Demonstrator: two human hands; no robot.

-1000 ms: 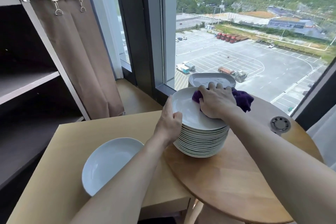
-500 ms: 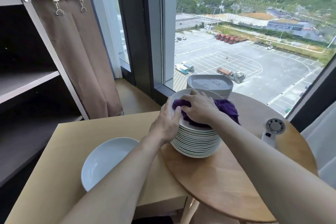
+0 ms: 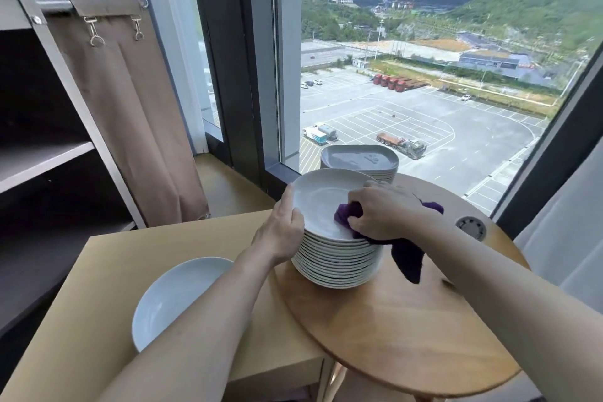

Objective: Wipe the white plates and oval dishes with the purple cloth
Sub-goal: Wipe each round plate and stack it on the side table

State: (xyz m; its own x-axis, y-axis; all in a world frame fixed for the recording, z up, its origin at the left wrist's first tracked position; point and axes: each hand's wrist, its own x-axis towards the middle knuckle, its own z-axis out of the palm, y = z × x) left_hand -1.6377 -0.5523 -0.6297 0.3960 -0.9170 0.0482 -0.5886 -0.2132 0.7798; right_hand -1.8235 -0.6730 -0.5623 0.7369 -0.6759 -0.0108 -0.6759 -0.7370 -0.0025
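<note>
The stack of white plates [image 3: 336, 258] stands on the round tabletop [image 3: 408, 330], straight ahead of both hands, and its top plate [image 3: 321, 202] tilts a little toward the person. The right hand [image 3: 385, 210] is the nearer one to the work: it lies over the right half of that plate, fingers curled round the bunched purple cloth [image 3: 347, 212] and pressing it on the plate's face, while a loose tail of the cloth hangs over the stack's right side. The unwiped part lies to the left of this hand, I judge. The left hand [image 3: 282, 232] holds the stack at its left edge, thumb up along the top rim, fingers curled against the side. The oval dishes [image 3: 359, 158] wait just behind the stack.
</note>
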